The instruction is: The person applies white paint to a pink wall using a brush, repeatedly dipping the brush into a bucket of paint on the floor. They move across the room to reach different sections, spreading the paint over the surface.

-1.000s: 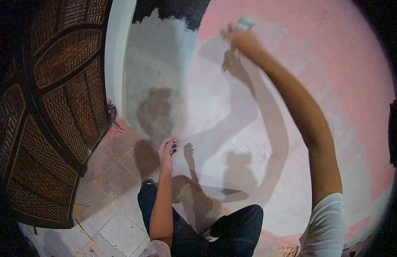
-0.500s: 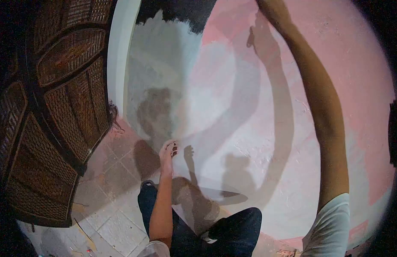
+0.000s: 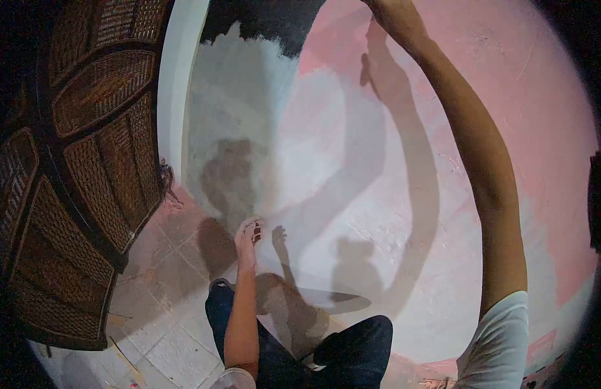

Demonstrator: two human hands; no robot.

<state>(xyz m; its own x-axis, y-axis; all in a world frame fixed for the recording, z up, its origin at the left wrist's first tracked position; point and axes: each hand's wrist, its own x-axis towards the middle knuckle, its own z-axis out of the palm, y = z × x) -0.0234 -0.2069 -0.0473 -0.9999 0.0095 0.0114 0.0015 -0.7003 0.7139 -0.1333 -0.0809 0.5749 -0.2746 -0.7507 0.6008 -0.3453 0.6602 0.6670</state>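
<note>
My left hand [image 3: 249, 237] is raised in front of the lower wall with its fingers curled and apart, and nothing shows in it. My right arm reaches up along the pink and white wall [image 3: 391, 188]. At the top edge of the view is my right hand [image 3: 392, 18]; its fingers are cut off by the frame, so what it holds, if anything, is hidden. Near it the wall carries a pink patch [image 3: 333, 32] beside a black painted area [image 3: 268, 16]. Shadows of both arms fall on the wall.
A dark woven wicker screen [image 3: 86, 175] stands at the left, beside a white vertical trim [image 3: 175, 97]. Below lies a tiled floor [image 3: 164, 324] with stains and a thin stick. My bent knees [image 3: 359, 343] are close to the wall.
My right hand has moved slightly left and up in view, its shadow shifting left too. My left hand sits slightly lower and further left. The whole view has shifted a little.
</note>
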